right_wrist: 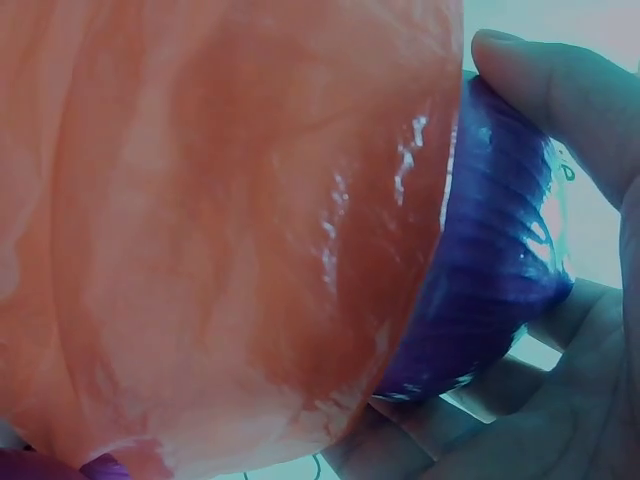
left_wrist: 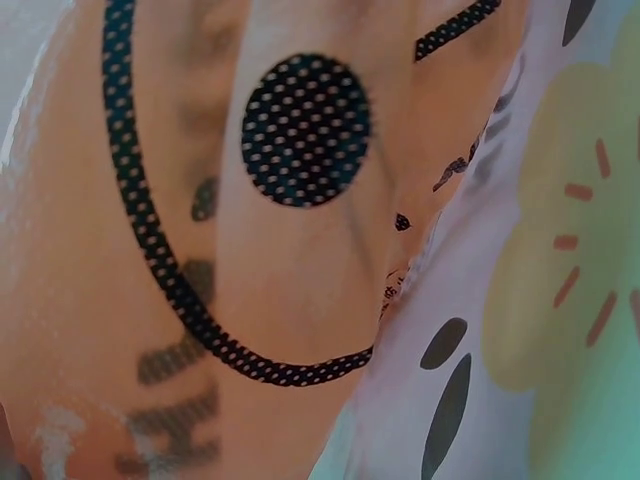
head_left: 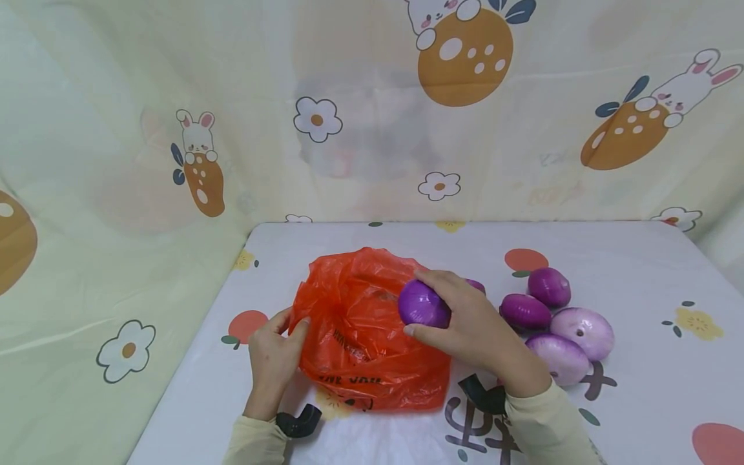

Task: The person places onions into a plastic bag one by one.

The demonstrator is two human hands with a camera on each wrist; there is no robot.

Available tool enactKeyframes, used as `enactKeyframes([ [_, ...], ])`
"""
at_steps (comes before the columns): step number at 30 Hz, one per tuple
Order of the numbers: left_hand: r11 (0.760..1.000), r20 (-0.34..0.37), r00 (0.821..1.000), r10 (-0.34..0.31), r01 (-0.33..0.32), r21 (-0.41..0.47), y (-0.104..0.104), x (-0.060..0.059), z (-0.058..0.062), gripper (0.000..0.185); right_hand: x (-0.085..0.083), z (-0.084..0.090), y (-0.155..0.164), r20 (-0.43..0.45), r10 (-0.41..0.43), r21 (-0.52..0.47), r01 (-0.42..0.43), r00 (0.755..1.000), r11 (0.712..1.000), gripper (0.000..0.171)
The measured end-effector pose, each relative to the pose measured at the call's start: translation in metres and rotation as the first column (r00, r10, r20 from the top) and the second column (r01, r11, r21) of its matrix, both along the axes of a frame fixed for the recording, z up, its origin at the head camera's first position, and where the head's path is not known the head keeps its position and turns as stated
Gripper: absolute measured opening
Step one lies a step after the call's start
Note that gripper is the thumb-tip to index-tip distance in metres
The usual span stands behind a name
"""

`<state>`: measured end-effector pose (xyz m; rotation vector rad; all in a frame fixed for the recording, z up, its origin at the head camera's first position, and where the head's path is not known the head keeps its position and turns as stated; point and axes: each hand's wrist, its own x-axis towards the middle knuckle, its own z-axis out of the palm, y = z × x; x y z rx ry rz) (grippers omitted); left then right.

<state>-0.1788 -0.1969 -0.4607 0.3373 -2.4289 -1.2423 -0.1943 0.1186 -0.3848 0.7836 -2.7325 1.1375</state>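
Note:
A red plastic bag [head_left: 372,381] with black print lies spread on the table, its mouth facing up in the head view. My left hand [head_left: 274,356] pinches the bag's left edge between thumb and fingers. In my right hand [head_left: 467,323] is a glossy purple onion [head_left: 423,305], held over the right side of the bag's mouth. From the right wrist view, the bag's film [right_wrist: 250,220] partly covers the onion [right_wrist: 490,240], and thumb and fingers curl round it. Printed bag film [left_wrist: 290,290] fills most of the left wrist view, where the left hand hardly shows.
Right of the bag sit several more purple onions [head_left: 525,311], some showing pale ends. Another onion [head_left: 476,285] peeks out behind my right hand. Beneath everything lies a white printed tablecloth [head_left: 639,413]; a patterned curtain [head_left: 372,155] hangs behind the table.

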Motion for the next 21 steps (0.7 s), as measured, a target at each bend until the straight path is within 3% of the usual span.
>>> enactKeyframes([
  [9,1.000,0.000,1.000,-0.003,0.003,-0.002,-0.0002,0.0001,0.0010,0.032,-0.0001,-0.0009,-0.0010,-0.018,-0.043,0.022,0.043,0.999,0.999,0.085],
  [21,1.000,0.012,1.000,0.003,-0.003,0.017,0.0010,-0.0001,0.0026,0.033,-0.0014,-0.0060,-0.0076,0.020,-0.009,0.082,0.008,1.000,0.997,0.081],
])
